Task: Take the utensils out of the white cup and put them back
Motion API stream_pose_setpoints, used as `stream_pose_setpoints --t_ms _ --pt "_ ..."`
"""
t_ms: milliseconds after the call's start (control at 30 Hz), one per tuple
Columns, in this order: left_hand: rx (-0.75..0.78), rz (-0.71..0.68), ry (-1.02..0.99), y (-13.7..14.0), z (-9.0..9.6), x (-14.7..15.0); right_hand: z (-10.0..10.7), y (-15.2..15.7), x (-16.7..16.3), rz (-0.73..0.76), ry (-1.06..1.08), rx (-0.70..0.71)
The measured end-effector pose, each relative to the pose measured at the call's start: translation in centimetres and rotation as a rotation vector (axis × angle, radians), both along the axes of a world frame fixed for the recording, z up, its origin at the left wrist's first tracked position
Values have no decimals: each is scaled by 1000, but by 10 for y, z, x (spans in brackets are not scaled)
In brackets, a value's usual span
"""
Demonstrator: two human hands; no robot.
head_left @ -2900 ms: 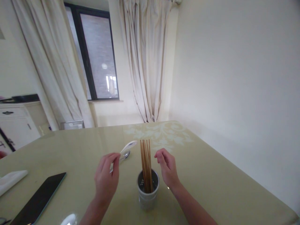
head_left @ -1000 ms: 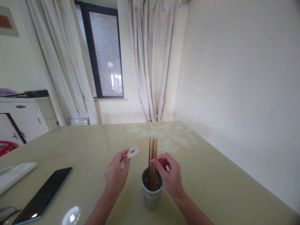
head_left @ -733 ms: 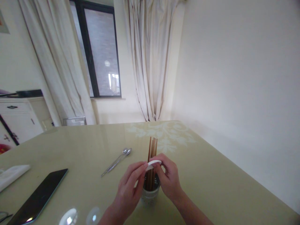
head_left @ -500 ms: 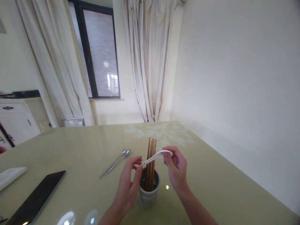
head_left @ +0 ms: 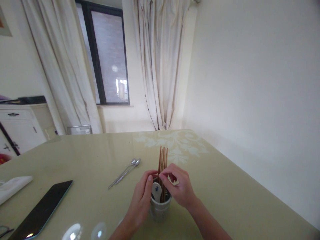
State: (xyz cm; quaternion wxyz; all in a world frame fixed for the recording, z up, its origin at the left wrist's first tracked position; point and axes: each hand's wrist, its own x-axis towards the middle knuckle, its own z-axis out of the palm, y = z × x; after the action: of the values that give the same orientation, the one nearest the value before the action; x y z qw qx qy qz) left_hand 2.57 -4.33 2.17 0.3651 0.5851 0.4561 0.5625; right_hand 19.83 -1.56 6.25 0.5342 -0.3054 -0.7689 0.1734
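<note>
A white spoon [head_left: 156,190] with a blue mark stands among brown wooden chopsticks [head_left: 163,160] in a pale utensil holder [head_left: 160,209]. Its rounded end shows just above the rim; the lower part is hidden inside. My left hand [head_left: 141,196] curves beside the holder's left rim and the spoon, fingers apart, gripping nothing visible. Over the right side of the holder, my right hand [head_left: 178,185] has thumb and fingertips drawn together in front of the chopsticks. What lies between those fingertips, if anything, is hidden.
Two long-handled metal spoons [head_left: 125,173] lie left of the holder. A dark tablet [head_left: 45,210] and a white object [head_left: 15,188] lie further left on the glossy table [head_left: 212,200]. A wall [head_left: 250,100] borders the table's right edge.
The white spoon, held level between both hands above the chopsticks before, now stands in the holder. My right hand has moved left and closer to the chopsticks; my left hand is at the rim.
</note>
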Motion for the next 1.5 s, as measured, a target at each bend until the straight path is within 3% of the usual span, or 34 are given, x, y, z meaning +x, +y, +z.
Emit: stream_pose_setpoints --t_ms 67,133,267,367,533,733,800,867,933,1000,1067,1100,1167,1233,1267,1367,1500 --pt "3 65 20 10 2 -11 -3 6 2 -62 104 -58" --pt "35 246 147 24 2 -35 -8 14 3 -120 228 -144" --pt "15 682 782 45 -14 -99 -23 29 -2 -176 364 -292" --pt "-56 761 843 48 -29 -126 -34 37 -7 -166 354 -322" --pt "-89 737 833 48 -36 -125 -37 38 -9 -186 369 -315" --pt "-99 708 781 54 -20 -116 -21 26 -4 -298 427 -206" --pt "-14 702 682 50 -10 -104 -18 19 -3 -253 393 -130" --pt "198 661 475 39 -2 -85 -15 9 -5 -140 342 -52" --pt "406 492 413 23 1 -61 -14 0 -7 0 311 -14" --pt "589 239 470 7 1 -41 -12 -7 -10 109 328 -50" --pt "709 76 528 -4 -2 -31 -9 -11 -11 160 406 -143" --pt "748 50 546 -5 -3 -30 -6 -11 -11 161 467 -189" --pt "769 150 529 0 -5 -36 -1 -9 -8 117 608 -239" --pt "678 368 496 14 -6 -50 2 -3 -3 51 713 -241" --pt "549 454 532 22 -7 -58 3 0 0 31 727 -242" --pt "150 610 868 44 -17 -80 1 7 4 54 628 -267" --pt "-249 650 1152 51 -33 -95 -8 10 1 106 403 -271"
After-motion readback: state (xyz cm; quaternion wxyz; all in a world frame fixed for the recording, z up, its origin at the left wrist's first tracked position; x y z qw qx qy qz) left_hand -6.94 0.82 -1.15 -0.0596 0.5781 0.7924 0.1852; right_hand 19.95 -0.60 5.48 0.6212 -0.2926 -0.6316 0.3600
